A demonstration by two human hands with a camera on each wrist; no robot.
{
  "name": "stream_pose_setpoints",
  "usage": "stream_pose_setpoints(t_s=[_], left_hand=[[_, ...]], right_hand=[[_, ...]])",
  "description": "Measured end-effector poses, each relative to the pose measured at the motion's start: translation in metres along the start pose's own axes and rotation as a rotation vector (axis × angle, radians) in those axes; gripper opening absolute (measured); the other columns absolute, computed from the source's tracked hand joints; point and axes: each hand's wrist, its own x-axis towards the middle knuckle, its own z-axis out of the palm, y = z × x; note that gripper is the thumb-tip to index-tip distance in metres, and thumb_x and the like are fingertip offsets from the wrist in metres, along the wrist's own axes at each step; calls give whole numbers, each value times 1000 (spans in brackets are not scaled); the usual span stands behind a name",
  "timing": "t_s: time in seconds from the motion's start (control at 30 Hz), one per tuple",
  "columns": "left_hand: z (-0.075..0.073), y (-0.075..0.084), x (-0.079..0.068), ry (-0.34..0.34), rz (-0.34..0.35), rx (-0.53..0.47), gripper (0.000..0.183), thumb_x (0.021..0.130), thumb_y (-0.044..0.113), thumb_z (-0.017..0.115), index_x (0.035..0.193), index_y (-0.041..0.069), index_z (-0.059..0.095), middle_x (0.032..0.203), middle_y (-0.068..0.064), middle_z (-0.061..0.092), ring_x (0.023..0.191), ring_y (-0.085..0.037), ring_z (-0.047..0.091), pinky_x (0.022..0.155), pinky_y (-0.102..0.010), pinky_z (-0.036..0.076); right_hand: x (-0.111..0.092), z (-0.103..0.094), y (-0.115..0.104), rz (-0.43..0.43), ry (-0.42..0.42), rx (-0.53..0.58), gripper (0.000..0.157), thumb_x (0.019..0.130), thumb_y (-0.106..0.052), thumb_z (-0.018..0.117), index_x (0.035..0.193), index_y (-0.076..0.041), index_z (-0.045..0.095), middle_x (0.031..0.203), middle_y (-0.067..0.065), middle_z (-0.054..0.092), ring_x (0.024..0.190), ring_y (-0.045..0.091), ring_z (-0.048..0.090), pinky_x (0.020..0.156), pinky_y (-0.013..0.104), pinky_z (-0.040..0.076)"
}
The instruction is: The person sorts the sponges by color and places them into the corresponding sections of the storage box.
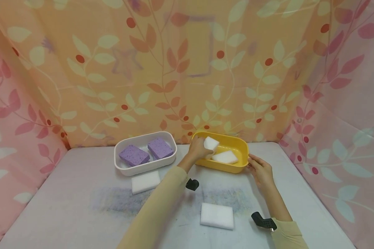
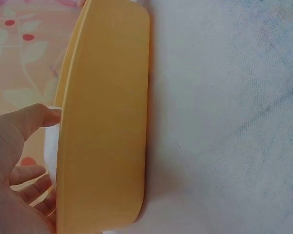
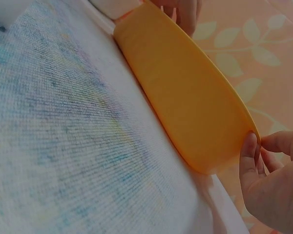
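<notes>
My left hand grips a white sponge at the left end of the yellow tray, holding it tilted up inside the rim. Another white sponge lies on the tray's floor. In the left wrist view, the thumb presses the held sponge, mostly hidden behind the tray wall. At the opposite end, my right hand pinches the tray's rim between thumb and fingers, which shows closely in the right wrist view, where the hand is at the tray's corner.
Left of the yellow tray stands a white tray containing two purple sponges. One white sponge lies in front of it; another lies nearer on the table. Patterned curtains hang behind and at both sides.
</notes>
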Motion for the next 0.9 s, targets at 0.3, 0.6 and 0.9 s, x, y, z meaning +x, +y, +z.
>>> stream_pose_setpoints(t_s=[0.3,0.6,0.9], left_hand=[[-2,-4,-3,9,44,-61,72,90,27,84,147,-7,55,150,-22,54,146,-37,43,125,-48,34],[-8,-6,-12,41,140,-171,67,87,21,85,138,-12,58,141,-26,57,138,-38,46,121,-49,38],[-12,-5,-32,56,186,-214,66,85,20,85,135,-13,59,133,-27,58,127,-40,52,112,-50,45]], right_hand=[[0,-1,0,5,-7,7,21,105,-5,63,103,-18,79,94,-7,73,84,8,66,81,17,59],[1,-3,-1,12,-10,4,23,105,-6,63,98,-22,78,97,-7,73,87,8,66,82,17,59],[3,-5,-1,26,-11,-11,16,105,-8,64,112,-16,76,99,-8,72,90,7,66,84,16,59]])
